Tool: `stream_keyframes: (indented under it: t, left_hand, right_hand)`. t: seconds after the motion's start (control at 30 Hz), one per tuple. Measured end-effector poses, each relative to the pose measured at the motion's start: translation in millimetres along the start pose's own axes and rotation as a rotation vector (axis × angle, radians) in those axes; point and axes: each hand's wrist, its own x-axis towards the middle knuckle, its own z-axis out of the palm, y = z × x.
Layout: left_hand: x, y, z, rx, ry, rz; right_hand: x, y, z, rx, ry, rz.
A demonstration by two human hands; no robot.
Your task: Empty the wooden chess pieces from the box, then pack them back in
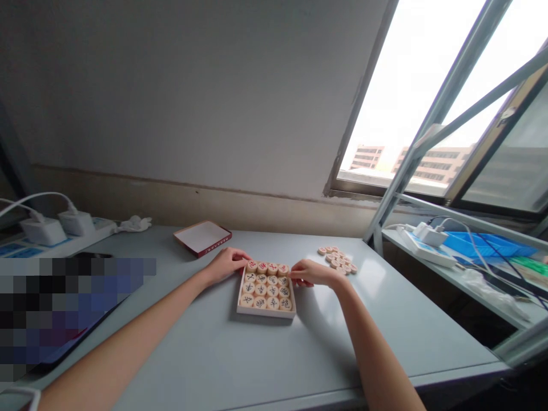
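Round wooden Chinese chess pieces fill a shallow white box [266, 312] on the desk. Those in the nearer rows carry black characters. Along the far end, a row of red-marked Chinese chess pieces [262, 267] stands higher than the others. At the left end of that red row is my left hand [226, 265], its thumb and fingers drawn together against the end piece. My right hand [314, 273] has curled fingers at the row's right end, by the box's side; its fingertips are partly hidden. The row sits between both hands.
More loose chess pieces [338, 261] lie flat at the back right of the desk [257, 365]. A red-edged box lid [202, 237] rests open side up at the back left. Power strips with chargers [77, 222] stand left, and a blue tray [483, 245] sits on the right shelf.
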Motion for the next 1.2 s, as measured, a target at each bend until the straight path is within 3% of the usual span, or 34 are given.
stream_keyframes:
  t: [0.2, 0.37, 0.53, 0.63, 0.8, 0.87, 1.03, 1.2]
  left_hand:
    - [2.0, -0.8, 3.7, -0.016, 0.095, -0.041]
    - [-0.7, 5.8, 2.1, -0.045, -0.005, -0.027]
    - [-3.0, 9.8, 1.0, 0.131, -0.131, 0.054]
    - [-3.0, 6.8, 2.7, 0.204, -0.113, 0.049]
    - [-4.4, 4.0, 5.0, 0.266, -0.114, 0.019]
    - [-5.1, 4.4, 4.9, 0.301, -0.120, 0.017]
    - [-4.2, 3.4, 3.9, 0.384, -0.125, 0.050]
    - [-4.7, 6.3, 2.5, 0.371, -0.181, 0.083]
  right_hand:
    - [6.6, 3.4, 0.9, -0.054, 0.222, 0.144]
    - [15.0, 12.9, 3.1, -0.096, 0.344, 0.202]
    - [17.2, 14.9, 3.5, -0.121, 0.391, 0.242]
    - [13.2, 14.0, -0.4, -0.155, 0.445, 0.271]
    - [3.5, 29.4, -12.7, -0.344, 0.791, 0.383]
    - [2.6, 40.6, -14.5, -0.492, 0.873, 0.443]
    - [6.0, 55.3, -8.9, -0.664, 0.818, 0.502]
    - [5.0, 42.0, -4.9, -0.661, 0.775, 0.501]
